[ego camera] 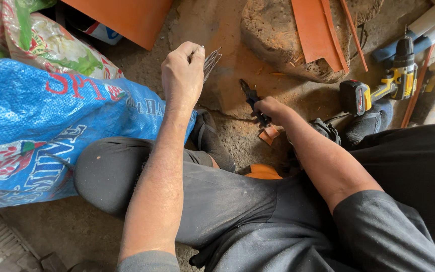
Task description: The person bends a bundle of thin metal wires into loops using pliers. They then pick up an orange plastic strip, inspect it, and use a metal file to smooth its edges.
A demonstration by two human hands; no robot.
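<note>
Wire strands [211, 61], a thin grey bundle, held up in the left hand [182, 75]; fingers pinched together around their lower ends, tips fanning out above the dirt floor [227, 131]. Right hand [270, 108] lower down, closed around dark pliers [251, 95], the tool's nose pointing up toward the bundle but apart from it. Whether the plier jaws are open, cannot tell.

Person sits low, knees spread, dark trousers dusty. Small orange offcut [269, 133] on the ground just beside the right hand. Beyond the hands, a rough stone [283, 35] with an orange strip [315, 30] lying across it. Yellow-and-black cordless drill [378, 85] on the ground to the right, well apart. Blue woven sack [36, 121] pressed against the left knee, a printed plastic bag [51, 45] behind it.

Risk, as judged: the strands are loosely splayed and held only at one end, so one could slip out of the pinch, or a sharp tip could prick the fingers if the pliers tug sideways.
</note>
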